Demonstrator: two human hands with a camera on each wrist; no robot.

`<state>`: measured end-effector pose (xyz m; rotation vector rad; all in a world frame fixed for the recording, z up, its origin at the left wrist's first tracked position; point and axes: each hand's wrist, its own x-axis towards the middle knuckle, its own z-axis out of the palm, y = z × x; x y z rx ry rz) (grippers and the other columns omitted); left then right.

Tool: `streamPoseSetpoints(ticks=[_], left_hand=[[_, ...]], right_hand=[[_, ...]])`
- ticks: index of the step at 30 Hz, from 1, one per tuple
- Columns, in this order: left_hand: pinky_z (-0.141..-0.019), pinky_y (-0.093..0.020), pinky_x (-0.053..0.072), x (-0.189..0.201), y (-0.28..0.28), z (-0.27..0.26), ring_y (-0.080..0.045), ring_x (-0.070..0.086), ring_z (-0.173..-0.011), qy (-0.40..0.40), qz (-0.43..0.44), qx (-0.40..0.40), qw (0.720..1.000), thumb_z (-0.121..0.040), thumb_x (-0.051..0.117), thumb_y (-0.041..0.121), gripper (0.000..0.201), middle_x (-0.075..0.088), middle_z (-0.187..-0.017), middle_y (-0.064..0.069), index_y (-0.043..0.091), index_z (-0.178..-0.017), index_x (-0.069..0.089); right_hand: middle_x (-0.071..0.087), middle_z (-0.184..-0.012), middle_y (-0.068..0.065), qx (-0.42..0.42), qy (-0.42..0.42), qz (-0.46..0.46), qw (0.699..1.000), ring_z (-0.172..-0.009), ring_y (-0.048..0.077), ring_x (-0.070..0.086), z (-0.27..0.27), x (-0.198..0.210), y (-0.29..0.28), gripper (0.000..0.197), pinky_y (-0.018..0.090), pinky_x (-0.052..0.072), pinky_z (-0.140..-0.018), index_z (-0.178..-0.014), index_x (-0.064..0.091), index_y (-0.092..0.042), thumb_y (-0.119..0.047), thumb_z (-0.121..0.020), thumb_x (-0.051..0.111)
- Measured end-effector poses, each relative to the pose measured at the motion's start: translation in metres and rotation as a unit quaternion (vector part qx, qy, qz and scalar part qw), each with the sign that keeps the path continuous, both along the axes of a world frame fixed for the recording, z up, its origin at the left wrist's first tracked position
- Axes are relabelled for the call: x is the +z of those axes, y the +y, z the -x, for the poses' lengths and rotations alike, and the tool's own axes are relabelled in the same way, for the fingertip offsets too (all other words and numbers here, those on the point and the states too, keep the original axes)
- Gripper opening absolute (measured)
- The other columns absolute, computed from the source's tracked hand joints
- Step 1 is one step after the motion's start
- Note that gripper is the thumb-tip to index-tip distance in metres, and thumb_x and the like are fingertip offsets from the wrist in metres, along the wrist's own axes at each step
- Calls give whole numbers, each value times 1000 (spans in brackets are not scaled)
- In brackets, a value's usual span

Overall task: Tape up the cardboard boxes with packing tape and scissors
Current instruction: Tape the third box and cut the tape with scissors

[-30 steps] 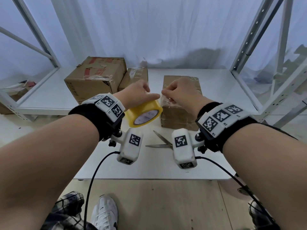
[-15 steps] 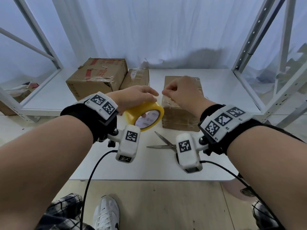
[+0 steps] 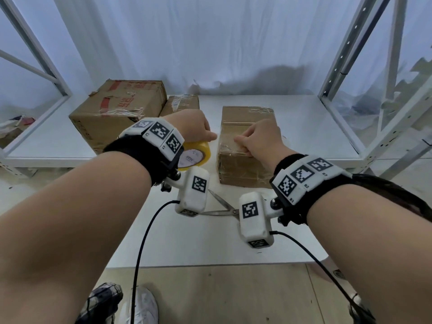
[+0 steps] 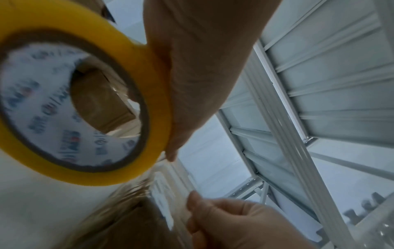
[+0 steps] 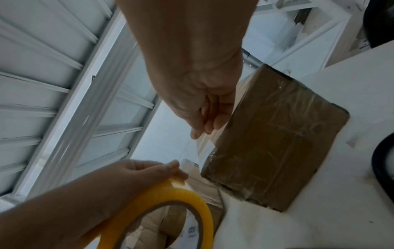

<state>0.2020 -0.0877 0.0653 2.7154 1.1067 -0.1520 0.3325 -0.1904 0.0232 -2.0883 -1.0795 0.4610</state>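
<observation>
My left hand (image 3: 191, 127) grips a yellow roll of clear packing tape (image 3: 195, 155), held on edge just left of a small cardboard box (image 3: 245, 141) on the white table (image 3: 210, 242). A clear strip of tape (image 4: 168, 190) runs from the roll to my right hand (image 3: 259, 139), which pinches its free end over the box's near top edge. In the right wrist view the roll (image 5: 170, 197) sits below the pinching right hand (image 5: 204, 121), beside the box (image 5: 275, 139). Open scissors (image 3: 222, 206) lie on the table under my wrists.
A large cardboard box (image 3: 117, 111) with red print and a smaller one (image 3: 182, 104) behind it stand at the back left. White metal shelf frames (image 3: 346, 57) flank the table on both sides. A white curtain hangs behind.
Both hands have moved forward and down toward the small box. The roll has dropped to table height left of the box, and the right hand now sits over the box top.
</observation>
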Motion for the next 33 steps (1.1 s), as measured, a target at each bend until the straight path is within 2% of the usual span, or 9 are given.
streamPoseSetpoints(ticks=[5,9,13,17,20,22,24,30,33], left_hand=[[-81,-31,47,-6,9,-13,-19,59,-89,60,0,-9,998,-93,54,45,40,68,-99,-3,14,-112,71],[-84,-32,47,-13,10,-14,-19,60,-94,80,14,-6,997,-92,54,48,41,68,-104,-2,16,-111,72],[-81,-30,47,-17,8,-17,-18,59,-92,92,9,-1,996,-91,55,52,46,67,-100,-2,15,-114,69],[-84,-31,50,-19,8,-16,-19,60,-91,80,5,1,997,-90,56,52,49,68,-102,-3,13,-116,69],[-81,-29,48,-19,6,-16,-18,58,-90,79,2,-1,997,-91,55,51,48,67,-101,-3,13,-116,68],[-79,-28,47,-19,6,-15,-18,59,-90,75,4,0,997,-91,55,51,47,68,-100,-3,13,-115,69],[-80,-28,47,-20,6,-14,-18,60,-91,68,14,3,998,-91,55,52,47,68,-102,-3,14,-115,69],[-80,-28,39,-17,-6,-15,-17,53,-96,-18,106,17,994,-93,51,51,49,61,-116,-3,14,-123,62],[-80,-29,39,-23,-12,-14,-19,52,-97,-36,137,37,989,-93,51,51,48,58,-115,-4,14,-123,60]], right_hand=[[71,-76,13,5,-28,52,998,-76,28,70,-3,-7,10,29,43,58,-80,-84,69,1,-28,-82,75],[71,-77,12,3,-24,63,998,-70,24,72,-3,-4,7,24,39,59,-78,-89,64,-2,-20,-80,77],[60,-102,7,14,-103,70,992,-92,24,62,0,-2,4,49,31,49,-73,-114,50,-8,-27,-79,78],[52,-118,7,6,-205,112,972,-109,25,52,-10,-2,-8,51,35,44,-84,-121,49,-13,-44,-85,68],[45,-140,9,134,-359,77,920,-129,25,40,-4,-10,-11,42,39,35,-106,-132,48,-14,-40,-99,44],[19,-160,6,232,-381,133,885,-147,23,16,7,-25,-11,54,42,13,-119,-151,23,-15,-39,-103,32],[-1,-163,2,247,-395,171,868,-149,17,-1,8,-38,-10,59,41,0,-121,-154,1,-17,-31,-105,30],[0,-162,-5,238,-391,157,875,-149,12,0,-30,-41,-24,58,37,1,-122,-154,1,-23,-32,-105,29],[-1,-162,-6,235,-369,162,885,-149,10,-2,-39,-41,-29,57,38,-2,-121,-154,0,-26,-35,-105,27]])
